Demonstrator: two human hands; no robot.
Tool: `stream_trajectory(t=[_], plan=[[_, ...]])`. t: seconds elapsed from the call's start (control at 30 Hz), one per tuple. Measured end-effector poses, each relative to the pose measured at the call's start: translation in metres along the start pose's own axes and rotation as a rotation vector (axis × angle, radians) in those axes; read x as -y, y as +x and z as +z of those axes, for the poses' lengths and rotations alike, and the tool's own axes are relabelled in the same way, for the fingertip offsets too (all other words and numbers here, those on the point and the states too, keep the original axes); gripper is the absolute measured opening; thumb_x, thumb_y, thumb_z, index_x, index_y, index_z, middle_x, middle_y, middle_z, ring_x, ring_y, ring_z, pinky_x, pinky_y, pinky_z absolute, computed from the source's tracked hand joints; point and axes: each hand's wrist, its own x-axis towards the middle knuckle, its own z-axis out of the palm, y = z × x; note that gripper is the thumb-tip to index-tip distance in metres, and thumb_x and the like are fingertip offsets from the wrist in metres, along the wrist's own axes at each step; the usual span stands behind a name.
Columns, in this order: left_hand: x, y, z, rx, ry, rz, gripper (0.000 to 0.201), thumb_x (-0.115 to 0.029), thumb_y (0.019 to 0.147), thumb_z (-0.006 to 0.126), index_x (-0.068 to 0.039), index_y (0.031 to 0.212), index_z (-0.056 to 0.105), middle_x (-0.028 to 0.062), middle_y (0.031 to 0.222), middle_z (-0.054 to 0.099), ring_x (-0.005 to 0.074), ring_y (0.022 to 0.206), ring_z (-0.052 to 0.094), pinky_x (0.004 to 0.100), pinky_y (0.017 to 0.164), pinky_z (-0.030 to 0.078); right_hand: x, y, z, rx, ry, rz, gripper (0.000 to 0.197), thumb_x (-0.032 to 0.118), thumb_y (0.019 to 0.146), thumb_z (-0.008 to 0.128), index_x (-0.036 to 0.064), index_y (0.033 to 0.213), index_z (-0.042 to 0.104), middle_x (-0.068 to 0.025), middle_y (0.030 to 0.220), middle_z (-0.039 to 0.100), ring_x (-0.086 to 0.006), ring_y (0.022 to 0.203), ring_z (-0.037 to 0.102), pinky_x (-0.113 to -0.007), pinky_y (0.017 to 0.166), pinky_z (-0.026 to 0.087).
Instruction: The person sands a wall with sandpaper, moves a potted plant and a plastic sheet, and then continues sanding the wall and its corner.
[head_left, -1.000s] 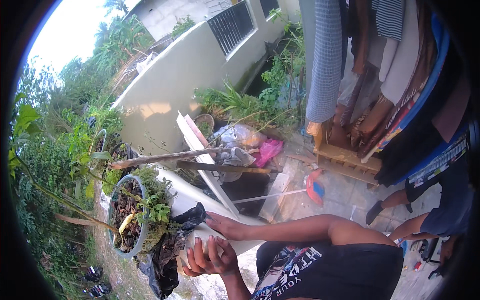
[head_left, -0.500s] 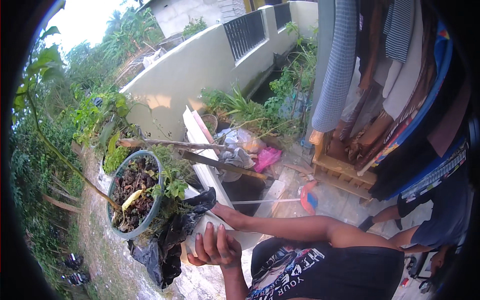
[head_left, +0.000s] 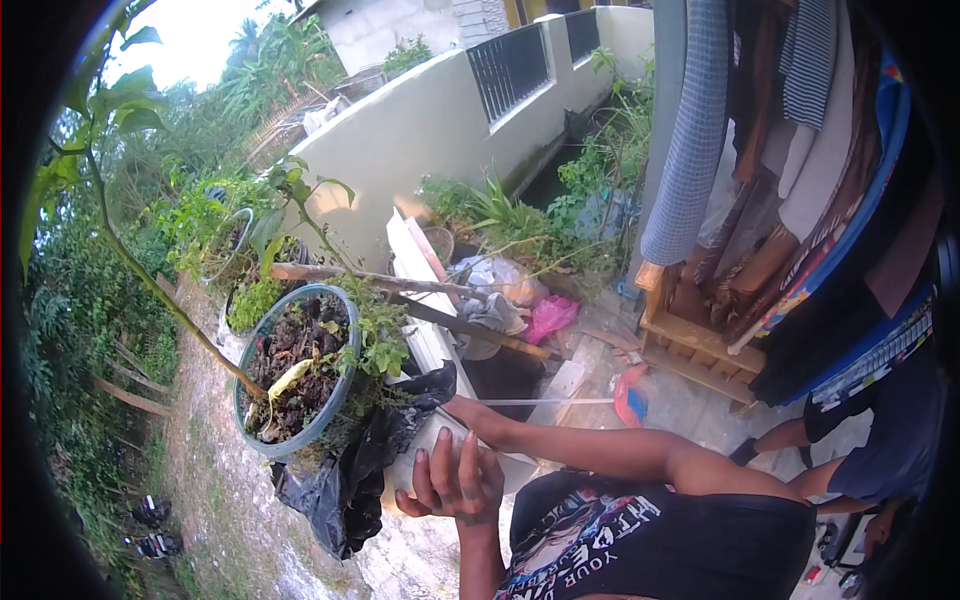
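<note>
My left hand (head_left: 460, 485) is raised in the lower middle with its fingers spread and slightly bent. Right behind it is a pale, box-like object (head_left: 405, 472); whether the fingers touch it is unclear. My right arm reaches across from the right, and my right hand (head_left: 478, 418) lies at the far side of the pale object, beside crumpled black plastic (head_left: 345, 500). Its fingertips are hidden. Left of the plastic is a round, blue-green-rimmed pot (head_left: 350, 375) holding dark soil (head_left: 290, 345), a thin leaning stem and a yellowed leaf (head_left: 292, 378).
Wooden poles (head_left: 470, 325) and a white board (head_left: 420, 270) lie beyond the pot. Bags and a pink plastic bag (head_left: 550, 318) sit near a red-and-blue tool (head_left: 630, 395). Hanging clothes (head_left: 690, 150) and a wooden rack (head_left: 700, 345) stand right; another person (head_left: 890, 440) is at the right edge.
The view has shifted a little, so the pot, hands and wall appear further right. My left hand's fingers look slightly more spread; my right hand keeps its place beside the black plastic.
</note>
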Motion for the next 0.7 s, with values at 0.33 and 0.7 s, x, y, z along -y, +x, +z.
stream_trajectory(t=[0.33,0.7], plan=[[0.002,0.0,-0.002,0.007,0.007,-0.039,0.022,-0.02,0.084,0.072,-0.032,0.102,0.066,-0.0069,0.119,0.066,0.0232,0.124,0.052,0.0538,0.117,0.014,0.042,-0.046,0.01,0.003,0.049,0.122,0.057,0.045,0.109,0.036,0.0005,0.143,0.046,-0.012,0.14,0.05,-0.0191,0.132,0.043,-0.032,0.113,0.031],[0.0,0.002,-0.002,-0.006,0.037,-0.01,0.015,-0.026,0.086,0.066,-0.027,0.101,0.065,-0.0032,0.122,0.065,0.0271,0.124,0.053,0.0572,0.111,0.021,0.022,-0.048,0.007,-0.052,-0.036,0.018,0.06,0.046,0.108,0.037,-0.0012,0.144,0.043,-0.0133,0.138,0.051,-0.0194,0.128,0.045,-0.031,0.111,0.034]])
